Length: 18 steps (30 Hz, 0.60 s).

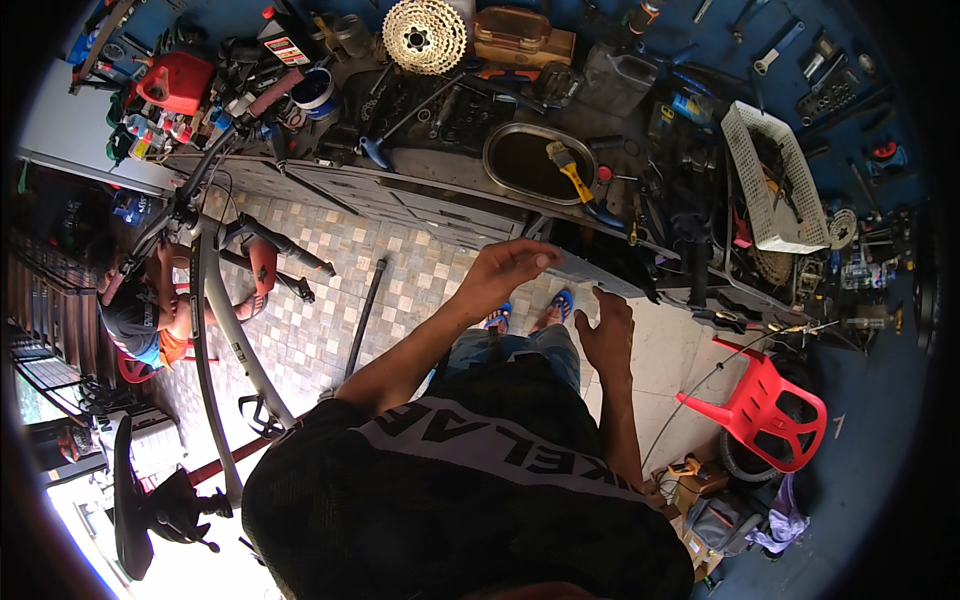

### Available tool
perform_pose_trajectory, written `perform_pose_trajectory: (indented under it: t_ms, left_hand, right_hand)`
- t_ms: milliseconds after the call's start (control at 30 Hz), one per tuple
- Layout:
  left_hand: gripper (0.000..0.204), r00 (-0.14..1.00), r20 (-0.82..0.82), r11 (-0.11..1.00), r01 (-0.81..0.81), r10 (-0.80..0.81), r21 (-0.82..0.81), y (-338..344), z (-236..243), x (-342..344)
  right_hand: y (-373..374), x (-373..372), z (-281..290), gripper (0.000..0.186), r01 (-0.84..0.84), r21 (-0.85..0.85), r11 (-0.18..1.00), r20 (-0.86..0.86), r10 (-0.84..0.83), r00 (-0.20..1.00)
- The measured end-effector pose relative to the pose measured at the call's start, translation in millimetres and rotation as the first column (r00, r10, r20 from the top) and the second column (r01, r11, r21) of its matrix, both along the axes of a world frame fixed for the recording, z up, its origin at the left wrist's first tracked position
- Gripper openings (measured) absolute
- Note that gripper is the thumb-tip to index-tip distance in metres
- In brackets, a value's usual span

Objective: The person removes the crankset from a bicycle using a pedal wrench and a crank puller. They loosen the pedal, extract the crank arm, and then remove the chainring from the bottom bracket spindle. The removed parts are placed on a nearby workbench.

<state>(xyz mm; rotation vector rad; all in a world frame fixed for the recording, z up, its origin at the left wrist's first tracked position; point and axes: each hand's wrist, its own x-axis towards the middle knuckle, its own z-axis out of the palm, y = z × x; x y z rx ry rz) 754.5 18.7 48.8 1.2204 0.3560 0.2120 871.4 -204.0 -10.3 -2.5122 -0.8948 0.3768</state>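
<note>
My left hand [512,272] is raised in front of the workbench, its fingers loosely bent and nothing visible in them. Its fingertips are by the end of a grey drawer front [598,274], which stands pulled out from the bench; whether they touch it I cannot tell. Lower and to the right, my right hand [607,332] is open, thumb apart from the fingers, and holds nothing. Dark space shows inside the drawer behind its front. On the bench just beyond, an oval metal tray [497,180] of dark liquid has a yellow-handled brush [568,172] resting at its rim.
A bicycle frame [222,300] stands at my left, with a seated person [150,300] beyond it. Tools, a large cassette [424,37], a red jug [175,83] and a white basket [770,180] crowd the bench. A red plastic chair [765,405] is at the right.
</note>
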Motion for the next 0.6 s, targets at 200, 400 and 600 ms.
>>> perform_pose_trajectory:
  t_ms: [200, 400, 600]
  left_hand:
    - [0.035, 1.0, 0.004, 1.0, 0.001, -0.001, -0.008, -0.3, -1.0, 1.3]
    - [0.035, 1.0, 0.008, 1.0, -0.003, 0.003, -0.007, -1.2, -1.0, 0.8]
    - [0.035, 0.999, 0.028, 1.0, 0.022, -0.022, 0.002, -1.1, -5.4, 2.5]
  right_hand:
    - [0.8, 0.0, 1.5, 0.055, 0.009, 0.023, 1.0, 0.006, -0.009, 1.0]
    - [-0.9, 1.1, -0.2, 0.054, -0.007, -0.001, 1.0, 0.004, 0.007, 1.0]
    - [-42.2, 56.0, 33.2, 0.039, 0.109, 0.512, 0.852, -0.192, -0.01, 0.981]
